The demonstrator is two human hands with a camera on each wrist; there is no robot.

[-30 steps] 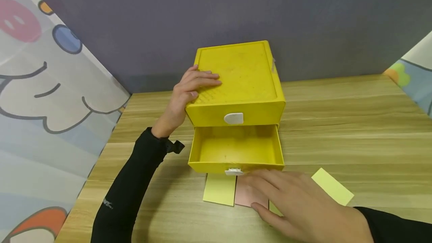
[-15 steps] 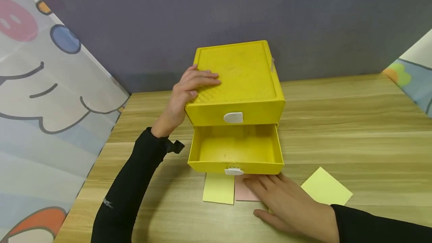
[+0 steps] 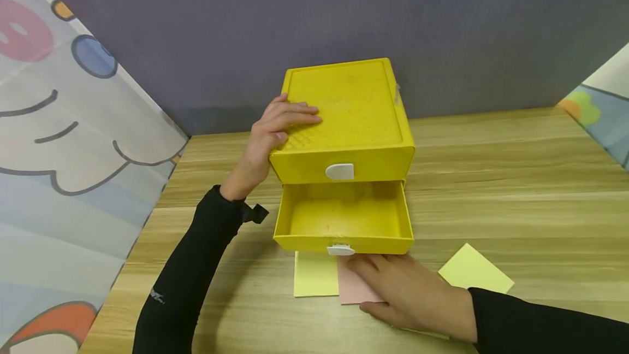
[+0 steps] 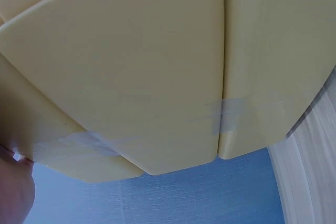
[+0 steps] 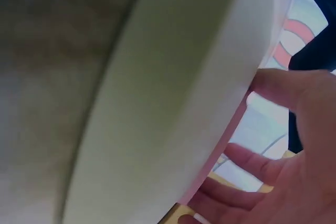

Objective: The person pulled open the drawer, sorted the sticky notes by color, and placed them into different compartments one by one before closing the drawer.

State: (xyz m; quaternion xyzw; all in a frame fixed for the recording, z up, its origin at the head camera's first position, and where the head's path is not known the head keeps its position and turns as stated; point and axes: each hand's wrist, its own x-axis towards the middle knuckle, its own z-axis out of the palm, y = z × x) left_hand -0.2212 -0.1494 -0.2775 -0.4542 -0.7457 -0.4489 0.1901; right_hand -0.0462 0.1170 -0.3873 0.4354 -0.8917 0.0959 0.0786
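Note:
In the head view, my left hand (image 3: 275, 131) rests on the left edge of a yellow two-drawer box (image 3: 349, 105), fingers spread over its top. The lower drawer (image 3: 344, 214) is pulled out and holds nothing visible. In front of it, my right hand (image 3: 410, 294) holds a pink sticky-note pad (image 3: 356, 285) between thumb and fingers; the thumb is by its near edge, the fingertips partly hidden below the drawer front. A yellow note pad (image 3: 316, 275) lies against the pink one's left side. The right wrist view shows the fingers (image 5: 247, 161) along the pink edge (image 5: 212, 158).
Right of my right hand, another yellow note pad (image 3: 474, 269) lies at an angle on the wooden table (image 3: 516, 190). A yellow edge shows beneath the right hand. A grey wall (image 3: 275, 26) stands behind the box, with a cartoon-printed panel (image 3: 73, 179) at left.
My right hand has moved left and lower, onto the pink pad. That pad has slid slightly toward me and left, and the yellow pad beside it has shifted left. My left hand stays put.

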